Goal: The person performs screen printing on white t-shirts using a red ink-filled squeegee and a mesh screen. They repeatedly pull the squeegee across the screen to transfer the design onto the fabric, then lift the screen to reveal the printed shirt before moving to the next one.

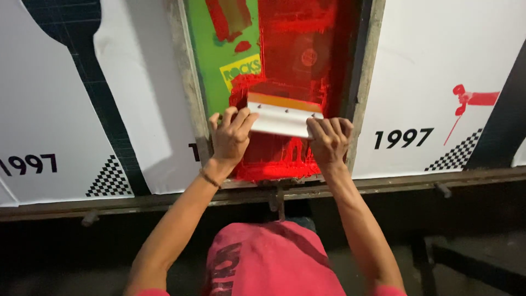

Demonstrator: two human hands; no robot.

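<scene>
- Squeegee (285, 114) lies on the red-inked screen (298, 49), inside the frame (189, 82).
- Long axis runs left to right; orange blade edge points away from the person.
- Left hand (230, 134) grip closed on its left end.
- Right hand (329, 140) grip closed on its right end.
- White printed sheets (438, 82) flank the frame on the counter.

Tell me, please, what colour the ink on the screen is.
Red ink, clearest in the head view.

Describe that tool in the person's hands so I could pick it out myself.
Find the framed screen, green and smeared with red ink, between the white printed sheets. Near its lower end both hands, left and right, grip a squeegee: a pale bar with an orange edge.
</scene>
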